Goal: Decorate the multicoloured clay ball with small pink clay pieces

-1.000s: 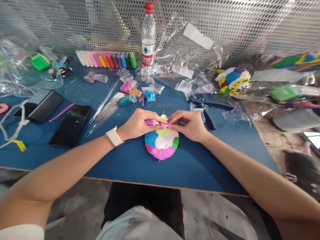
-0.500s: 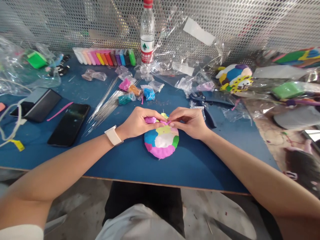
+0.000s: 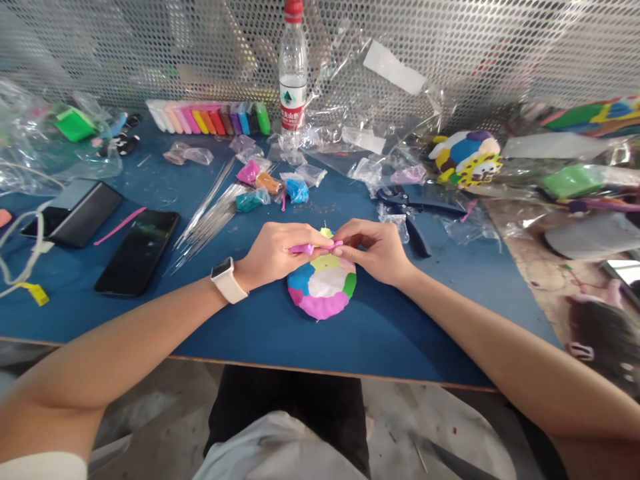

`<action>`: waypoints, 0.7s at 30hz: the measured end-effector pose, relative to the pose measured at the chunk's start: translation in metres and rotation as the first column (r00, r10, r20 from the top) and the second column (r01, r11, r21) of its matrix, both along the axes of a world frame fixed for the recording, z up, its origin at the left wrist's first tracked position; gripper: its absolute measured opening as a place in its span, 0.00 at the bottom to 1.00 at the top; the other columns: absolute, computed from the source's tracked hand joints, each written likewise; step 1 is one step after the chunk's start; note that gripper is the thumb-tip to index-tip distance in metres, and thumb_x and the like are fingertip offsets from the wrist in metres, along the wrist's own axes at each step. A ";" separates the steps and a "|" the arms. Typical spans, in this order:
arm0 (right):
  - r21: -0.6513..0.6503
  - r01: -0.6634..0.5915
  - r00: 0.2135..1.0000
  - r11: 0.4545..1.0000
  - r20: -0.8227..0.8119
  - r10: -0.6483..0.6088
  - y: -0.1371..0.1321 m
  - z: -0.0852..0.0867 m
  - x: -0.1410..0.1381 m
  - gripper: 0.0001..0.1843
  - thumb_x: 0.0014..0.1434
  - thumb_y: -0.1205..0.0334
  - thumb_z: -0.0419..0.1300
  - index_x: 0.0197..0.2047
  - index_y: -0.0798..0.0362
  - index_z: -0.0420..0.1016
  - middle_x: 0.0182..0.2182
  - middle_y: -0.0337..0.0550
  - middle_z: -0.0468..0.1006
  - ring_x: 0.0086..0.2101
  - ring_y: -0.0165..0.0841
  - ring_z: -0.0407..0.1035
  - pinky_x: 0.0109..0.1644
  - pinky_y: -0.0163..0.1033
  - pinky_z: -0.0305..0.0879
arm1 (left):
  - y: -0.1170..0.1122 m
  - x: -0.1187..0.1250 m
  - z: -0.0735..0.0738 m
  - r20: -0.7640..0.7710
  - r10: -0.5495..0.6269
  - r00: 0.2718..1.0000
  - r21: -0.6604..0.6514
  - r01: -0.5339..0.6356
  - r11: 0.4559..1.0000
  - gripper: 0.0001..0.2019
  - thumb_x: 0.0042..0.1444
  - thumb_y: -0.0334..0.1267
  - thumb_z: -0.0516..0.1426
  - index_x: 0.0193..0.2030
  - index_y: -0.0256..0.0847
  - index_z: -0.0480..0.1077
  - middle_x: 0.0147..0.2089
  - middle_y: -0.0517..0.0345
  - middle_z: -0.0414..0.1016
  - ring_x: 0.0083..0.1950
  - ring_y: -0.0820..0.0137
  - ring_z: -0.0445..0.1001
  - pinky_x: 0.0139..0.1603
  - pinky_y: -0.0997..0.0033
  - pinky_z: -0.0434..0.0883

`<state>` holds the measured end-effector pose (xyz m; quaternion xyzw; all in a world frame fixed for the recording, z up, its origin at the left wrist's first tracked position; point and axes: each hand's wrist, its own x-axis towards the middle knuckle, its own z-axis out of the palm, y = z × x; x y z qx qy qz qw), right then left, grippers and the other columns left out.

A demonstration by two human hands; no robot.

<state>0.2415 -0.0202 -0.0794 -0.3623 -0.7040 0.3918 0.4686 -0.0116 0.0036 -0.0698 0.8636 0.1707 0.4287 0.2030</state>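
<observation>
A flat, rounded clay figure in patches of blue, white, pink, yellow and green lies on the blue table in front of me. Just above its far edge, both hands pinch a thin strip of pink clay. My left hand, with a white watch on its wrist, grips the strip's left end. My right hand pinches its right end between thumb and fingertips. Both hands hover over the figure's yellow top part.
Two black phones lie at the left beside a bundle of thin metal rods. A row of coloured clay sticks and a water bottle stand at the back. Crumpled plastic bags, small clay packets, pliers and a finished clay figure fill the right.
The pink strip has been drawn out thinner between the two hands, and my left wrist has turned slightly. The clay figure has stayed in place.
</observation>
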 end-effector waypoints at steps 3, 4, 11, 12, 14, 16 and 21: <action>-0.015 -0.008 1.000 1.000 -0.010 0.008 -0.003 0.001 -0.002 0.17 0.58 0.45 0.82 0.38 0.49 0.90 0.34 0.43 0.86 0.28 0.29 0.74 0.27 0.36 0.66 | 0.000 -0.001 -0.001 -0.005 -0.003 1.000 0.094 0.003 0.996 0.10 0.74 0.33 0.64 0.56 0.46 0.85 0.50 0.56 0.91 0.48 0.70 0.90 0.49 0.73 0.83; -0.027 -0.012 1.000 1.000 -0.017 0.012 -0.004 0.001 -0.003 0.17 0.59 0.45 0.82 0.38 0.48 0.91 0.33 0.43 0.86 0.27 0.30 0.74 0.27 0.36 0.66 | 0.000 -0.001 -0.001 -0.014 0.002 1.000 0.129 -0.001 0.992 0.10 0.74 0.33 0.64 0.57 0.47 0.84 0.51 0.56 0.91 0.49 0.70 0.89 0.48 0.73 0.83; -0.047 -0.071 0.997 0.996 -0.015 0.070 -0.013 0.003 -0.008 0.12 0.66 0.47 0.77 0.43 0.47 0.92 0.35 0.43 0.86 0.29 0.30 0.72 0.29 0.37 0.64 | -0.001 -0.004 -0.001 -0.102 0.077 0.992 0.301 -0.043 0.953 0.11 0.77 0.38 0.61 0.59 0.48 0.83 0.50 0.58 0.90 0.46 0.72 0.88 0.45 0.73 0.81; -0.057 -0.083 0.997 0.995 0.003 0.083 -0.014 0.004 -0.009 0.13 0.67 0.47 0.77 0.43 0.47 0.92 0.35 0.43 0.86 0.30 0.30 0.72 0.30 0.37 0.64 | -0.002 -0.004 0.000 -0.115 0.081 0.990 0.312 -0.042 0.949 0.11 0.78 0.38 0.60 0.59 0.48 0.83 0.50 0.59 0.89 0.45 0.72 0.87 0.44 0.73 0.80; -0.085 -0.099 0.995 0.991 0.024 0.102 -0.016 0.004 -0.009 0.14 0.68 0.45 0.76 0.42 0.48 0.91 0.35 0.44 0.85 0.30 0.31 0.72 0.31 0.38 0.65 | -0.003 -0.003 0.003 -0.109 0.079 0.991 0.337 -0.038 0.941 0.11 0.79 0.38 0.59 0.59 0.48 0.83 0.48 0.60 0.88 0.43 0.73 0.86 0.43 0.73 0.79; -0.111 -0.083 0.997 0.990 -0.010 0.083 -0.014 0.002 -0.008 0.15 0.67 0.45 0.76 0.41 0.49 0.90 0.34 0.44 0.85 0.31 0.31 0.72 0.32 0.38 0.66 | -0.005 -0.001 0.007 -0.048 0.080 0.996 0.346 -0.059 0.936 0.11 0.78 0.36 0.58 0.57 0.48 0.83 0.46 0.60 0.87 0.42 0.74 0.85 0.42 0.73 0.78; -0.134 0.254 0.919 0.958 -0.277 -0.282 0.008 -0.006 0.004 0.19 0.65 0.41 0.77 0.36 0.48 0.85 0.30 0.40 0.80 0.26 0.28 0.68 0.25 0.36 0.62 | -0.004 0.000 0.009 0.116 0.223 0.968 0.127 -0.237 0.963 0.10 0.77 0.43 0.60 0.47 0.44 0.82 0.40 0.57 0.85 0.38 0.71 0.82 0.42 0.70 0.78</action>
